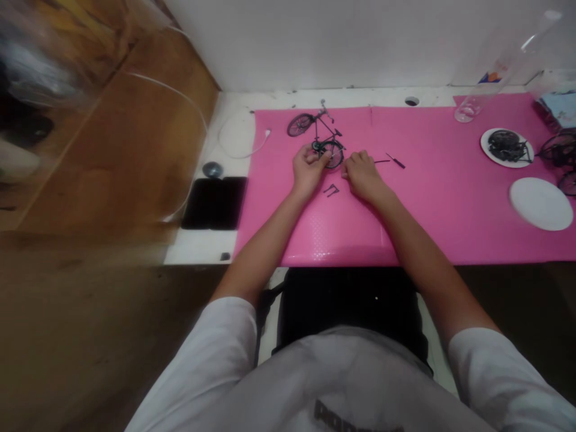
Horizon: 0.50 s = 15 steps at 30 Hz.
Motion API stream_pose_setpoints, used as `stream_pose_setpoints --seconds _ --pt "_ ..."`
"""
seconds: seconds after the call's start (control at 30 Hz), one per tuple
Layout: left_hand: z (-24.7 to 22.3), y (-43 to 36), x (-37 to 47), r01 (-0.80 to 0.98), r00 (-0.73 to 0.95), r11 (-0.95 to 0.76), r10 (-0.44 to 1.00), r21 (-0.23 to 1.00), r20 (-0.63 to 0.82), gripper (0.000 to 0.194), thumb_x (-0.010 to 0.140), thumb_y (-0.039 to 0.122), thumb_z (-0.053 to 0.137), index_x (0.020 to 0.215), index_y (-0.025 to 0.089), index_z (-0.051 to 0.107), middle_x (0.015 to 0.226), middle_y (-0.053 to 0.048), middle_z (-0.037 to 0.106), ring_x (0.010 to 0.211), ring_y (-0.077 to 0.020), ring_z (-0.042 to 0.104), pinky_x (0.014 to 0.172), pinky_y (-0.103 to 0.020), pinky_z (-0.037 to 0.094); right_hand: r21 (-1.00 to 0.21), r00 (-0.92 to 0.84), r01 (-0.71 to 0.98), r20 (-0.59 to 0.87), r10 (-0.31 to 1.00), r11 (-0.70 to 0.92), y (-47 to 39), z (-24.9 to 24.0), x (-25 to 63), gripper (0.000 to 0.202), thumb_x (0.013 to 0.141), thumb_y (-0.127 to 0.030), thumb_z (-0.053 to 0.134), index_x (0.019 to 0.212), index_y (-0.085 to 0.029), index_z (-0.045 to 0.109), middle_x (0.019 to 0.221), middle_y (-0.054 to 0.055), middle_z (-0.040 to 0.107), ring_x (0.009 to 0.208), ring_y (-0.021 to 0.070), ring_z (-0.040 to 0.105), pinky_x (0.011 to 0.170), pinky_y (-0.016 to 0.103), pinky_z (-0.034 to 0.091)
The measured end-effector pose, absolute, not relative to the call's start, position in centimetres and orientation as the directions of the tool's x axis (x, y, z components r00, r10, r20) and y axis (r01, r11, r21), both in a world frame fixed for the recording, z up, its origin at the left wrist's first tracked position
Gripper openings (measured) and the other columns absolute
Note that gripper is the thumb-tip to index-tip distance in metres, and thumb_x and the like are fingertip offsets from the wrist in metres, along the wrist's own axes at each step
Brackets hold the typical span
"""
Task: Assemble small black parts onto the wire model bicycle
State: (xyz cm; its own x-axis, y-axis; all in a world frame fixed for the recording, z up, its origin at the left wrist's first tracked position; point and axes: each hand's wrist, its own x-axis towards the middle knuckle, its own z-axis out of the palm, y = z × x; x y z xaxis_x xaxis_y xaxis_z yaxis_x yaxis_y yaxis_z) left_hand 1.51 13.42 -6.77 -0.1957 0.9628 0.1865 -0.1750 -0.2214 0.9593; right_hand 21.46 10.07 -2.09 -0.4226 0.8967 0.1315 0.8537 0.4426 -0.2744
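Note:
A small black model bicycle (335, 133) lies tilted on the pink mat (432, 210), its front wheel toward the upper left. My left hand (309, 168) grips it at the rear wheel, thumb on the wheel's lower left. Just right of that wheel, my right hand (361, 172) has its fingers curled together; whatever they hold, if anything, is too small to make out. Small dark forked parts (332, 191) lie below the wheel. A thin black rod (382, 161) and a small screwdriver (396, 161) are to the right of my right hand.
At the right are a white plate of black parts (486, 147), a white round lid or plate (540, 204), more model bicycles (560, 150) and a clear tube (468, 112). Black flat objects (215, 204), a small round object (212, 170) and a white cable (240, 157) lie left.

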Motion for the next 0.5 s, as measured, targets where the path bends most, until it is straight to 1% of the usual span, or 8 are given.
stream_pose_setpoints --seconds 0.1,0.17,0.27,0.4,0.5 --pt "-6.8 13.4 1.5 -0.173 -0.198 -0.228 0.961 0.958 0.193 0.079 0.073 0.073 0.109 0.124 0.023 0.075 0.100 -0.006 0.083 0.090 -0.0212 0.082 0.087 -0.036 0.069 -0.294 -0.392 0.860 0.142 0.909 0.417 9.9 -1.4 21.3 0.020 0.112 -0.017 0.066 0.126 -0.013 0.081 0.140 0.026 0.073 0.146 0.0511 0.059 0.121 0.072 0.052" --pt "-6.7 13.4 1.4 -0.174 -0.209 -0.228 0.959 0.958 0.190 0.078 0.073 0.073 0.109 0.122 0.023 0.076 0.097 -0.005 0.082 0.087 -0.0202 0.081 0.086 -0.035 0.069 -0.326 -0.377 0.850 0.173 0.910 0.414 9.9 -0.9 21.4 0.016 0.112 -0.019 0.071 0.123 -0.016 0.082 0.139 0.025 0.073 0.146 0.0507 0.059 0.120 0.072 0.052" --pt "-6.7 13.4 1.4 -0.169 -0.223 -0.218 0.959 0.961 0.178 0.075 0.074 0.070 0.110 0.122 0.023 0.075 0.095 -0.004 0.082 0.086 -0.0193 0.081 0.085 -0.034 0.069 -0.359 -0.384 0.825 0.212 0.899 0.437 10.0 -0.5 22.0 0.012 0.110 -0.022 0.077 0.119 -0.021 0.085 0.136 0.022 0.075 0.144 0.0501 0.060 0.119 0.073 0.053" --pt "-6.9 13.5 1.3 -0.162 -0.221 -0.217 0.959 0.963 0.179 0.070 0.080 0.064 0.108 0.126 0.024 0.075 0.098 -0.005 0.084 0.091 -0.0215 0.085 0.090 -0.035 0.071 -0.383 -0.396 0.801 0.237 0.887 0.460 10.2 -0.6 22.6 0.011 0.110 -0.025 0.078 0.114 -0.023 0.089 0.126 0.020 0.077 0.139 0.0505 0.062 0.115 0.074 0.053" --pt "-6.9 13.5 1.3 -0.166 -0.215 -0.215 0.960 0.962 0.178 0.074 0.077 0.068 0.109 0.126 0.023 0.076 0.101 -0.006 0.086 0.094 -0.0231 0.087 0.091 -0.037 0.072 -0.393 -0.401 0.791 0.246 0.882 0.470 10.3 -0.9 22.7 0.013 0.111 -0.028 0.079 0.111 -0.023 0.091 0.123 0.020 0.077 0.138 0.0512 0.062 0.114 0.076 0.053"
